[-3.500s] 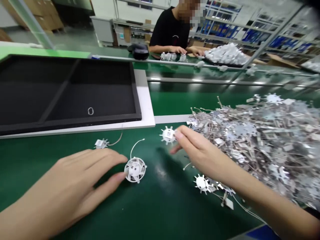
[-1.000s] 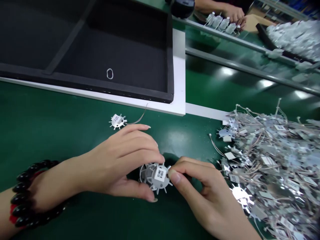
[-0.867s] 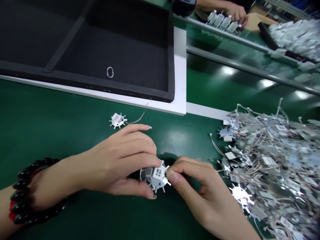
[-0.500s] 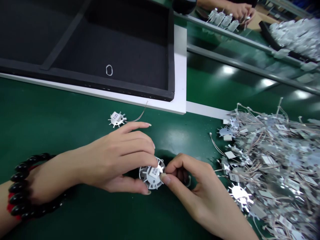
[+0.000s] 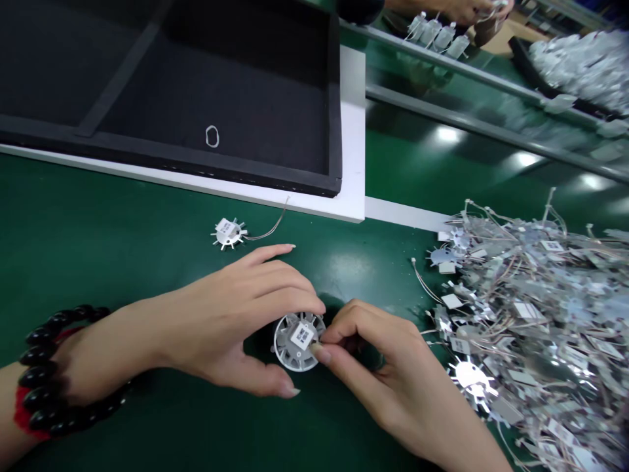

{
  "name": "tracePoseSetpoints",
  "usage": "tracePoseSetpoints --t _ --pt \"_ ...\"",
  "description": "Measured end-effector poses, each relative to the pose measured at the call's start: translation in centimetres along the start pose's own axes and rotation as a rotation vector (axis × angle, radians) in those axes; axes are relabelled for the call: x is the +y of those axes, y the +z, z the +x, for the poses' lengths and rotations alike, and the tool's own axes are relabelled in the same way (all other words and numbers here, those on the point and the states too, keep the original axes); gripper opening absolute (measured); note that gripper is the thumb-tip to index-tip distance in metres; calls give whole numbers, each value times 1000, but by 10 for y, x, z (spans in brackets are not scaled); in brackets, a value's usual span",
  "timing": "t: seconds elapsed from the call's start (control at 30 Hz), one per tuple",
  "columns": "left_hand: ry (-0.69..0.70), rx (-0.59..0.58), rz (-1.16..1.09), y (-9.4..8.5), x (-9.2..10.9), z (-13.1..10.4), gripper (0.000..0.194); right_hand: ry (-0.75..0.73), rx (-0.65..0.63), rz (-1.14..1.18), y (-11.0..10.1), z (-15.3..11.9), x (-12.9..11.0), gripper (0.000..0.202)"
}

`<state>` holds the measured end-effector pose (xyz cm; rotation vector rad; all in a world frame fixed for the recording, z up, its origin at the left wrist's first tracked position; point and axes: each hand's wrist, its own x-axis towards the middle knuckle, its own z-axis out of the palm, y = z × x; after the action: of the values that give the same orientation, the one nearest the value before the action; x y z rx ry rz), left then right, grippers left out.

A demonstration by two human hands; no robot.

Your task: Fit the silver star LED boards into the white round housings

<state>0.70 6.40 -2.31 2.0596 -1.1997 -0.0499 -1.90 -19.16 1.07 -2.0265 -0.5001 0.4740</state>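
A round white part with spokes and a square label in its middle sits between my hands. My left hand is open, its thumb apart from the part and its index fingertip over the upper rim. At the right rim, my right hand pinches the edge with thumb and index finger; whether a wire is also in that pinch is hidden. Beyond my left hand lies a star-shaped metal plate with a label and a thin cable.
A big pile of similar metal plates with cables covers the right side. At the back stands a black tray on a white board, holding a small pale ring. Across a rail, another person's hand is near several clear parts.
My left thumb has moved down and away from the round part, and the index finger reaches farther right over its rim. The labelled centre appears slightly turned. My right hand keeps its pinch.
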Motion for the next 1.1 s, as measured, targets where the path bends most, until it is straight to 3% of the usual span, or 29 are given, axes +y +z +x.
tracePoseSetpoints --t 0.2,0.33,0.5,0.77,0.97,1.1 --pt "14 -27 28 1 1 1 42 -70 -59 -196 -18 -4 2 7" --pt "-1 8 49 -1 1 3 37 -167 -134 -350 -15 -3 8 4" --pt "-25 -2 50 -4 -2 1 39 -315 -23 -357 -10 -1 12 13" --pt "-69 -68 2 -3 -1 2 36 -287 -43 -423 -7 -1 11 25" --pt "-152 -28 -97 -1 3 0 28 -279 -51 -449 -6 0 11 27" --pt "-146 -95 -94 -4 5 1 31 -272 -76 -451 -6 1 10 26"
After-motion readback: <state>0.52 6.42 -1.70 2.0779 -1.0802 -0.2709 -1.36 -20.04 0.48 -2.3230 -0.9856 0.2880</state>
